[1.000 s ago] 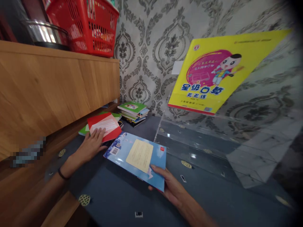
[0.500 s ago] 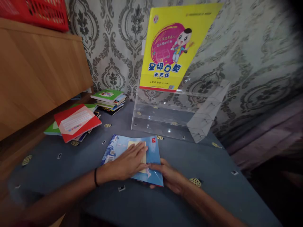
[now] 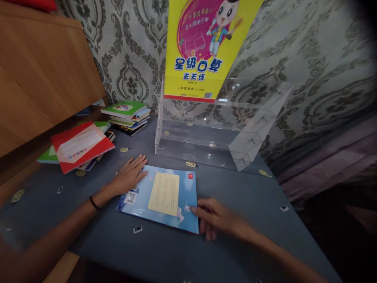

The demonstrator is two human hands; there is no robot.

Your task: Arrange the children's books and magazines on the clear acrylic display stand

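A blue softcover book [image 3: 185,188] with a pale yellow text panel lies on the table. My left hand [image 3: 128,175] rests flat over its upper left corner, fingers stretched out and pointing away from me. At the right edge is my right hand [image 3: 212,216], with a digit on the cover and the other fingers curled at the side, pinching the edge. How far those fingers reach under the book is hidden. Beyond the book stands a clear acrylic rack [image 3: 194,147], its top tier holding a yellow workbook [image 3: 194,80] upright.
Left of the rack is a stack of books with a green one [image 3: 125,109] on top. Nearer, a red book [image 3: 82,147] tops a looser pile. A wooden cabinet [image 3: 44,70] borders the left side. The table [image 3: 247,251] has a grey-blue patterned cover.
My left hand has slid from the middle of the blue book to its upper left corner, baring the yellow panel. The book now lies flatter. The view has tilted down.
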